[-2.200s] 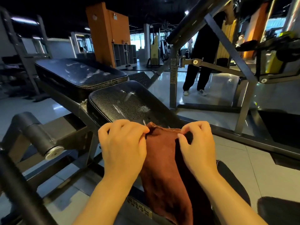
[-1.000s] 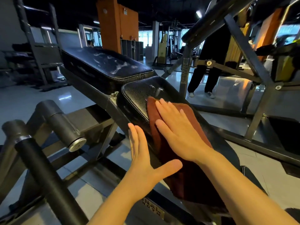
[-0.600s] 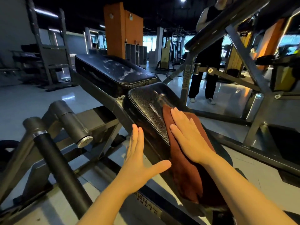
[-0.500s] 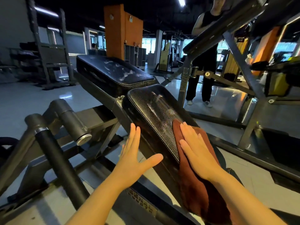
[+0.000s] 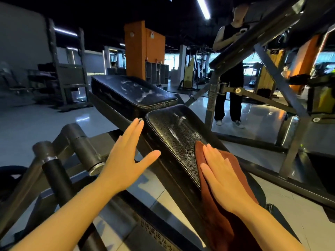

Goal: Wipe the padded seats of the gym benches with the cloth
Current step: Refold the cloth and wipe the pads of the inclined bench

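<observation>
The hall is dim under a black ceiling; a white tube lamp (image 5: 203, 7) overhead and daylight from far windows (image 5: 171, 59) give most light. Below the lamp, the glossy grey tiled floor (image 5: 253, 122) shows glare. Straight frames bow near the edges, and the background is soft.

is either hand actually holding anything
No. The right hand presses flat on the cloth's upper end; the left hand is open and holds nothing.
</observation>
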Action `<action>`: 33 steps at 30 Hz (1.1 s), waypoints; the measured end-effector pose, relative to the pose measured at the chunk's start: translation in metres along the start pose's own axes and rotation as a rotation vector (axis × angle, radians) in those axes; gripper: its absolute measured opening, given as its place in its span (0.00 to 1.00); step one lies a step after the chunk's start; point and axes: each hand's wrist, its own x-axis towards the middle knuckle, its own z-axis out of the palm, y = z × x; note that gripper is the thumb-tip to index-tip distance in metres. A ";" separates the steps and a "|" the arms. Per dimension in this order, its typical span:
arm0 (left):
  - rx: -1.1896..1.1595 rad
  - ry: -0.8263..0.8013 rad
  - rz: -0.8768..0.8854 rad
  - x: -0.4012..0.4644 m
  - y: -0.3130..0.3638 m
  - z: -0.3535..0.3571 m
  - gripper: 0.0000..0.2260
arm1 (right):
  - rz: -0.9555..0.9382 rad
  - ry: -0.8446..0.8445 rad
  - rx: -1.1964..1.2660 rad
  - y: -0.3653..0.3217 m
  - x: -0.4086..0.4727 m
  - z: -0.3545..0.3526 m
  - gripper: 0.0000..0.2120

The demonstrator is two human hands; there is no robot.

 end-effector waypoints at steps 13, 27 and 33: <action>0.033 0.275 0.334 0.044 -0.036 0.016 0.25 | 0.064 0.166 -0.017 -0.058 0.159 -0.002 0.26; -0.050 0.346 0.290 0.040 -0.028 0.028 0.23 | 0.003 0.059 0.003 -0.035 0.093 -0.004 0.35; -0.064 0.323 0.275 0.039 -0.026 0.030 0.23 | -0.038 0.075 -0.004 -0.064 0.140 -0.004 0.25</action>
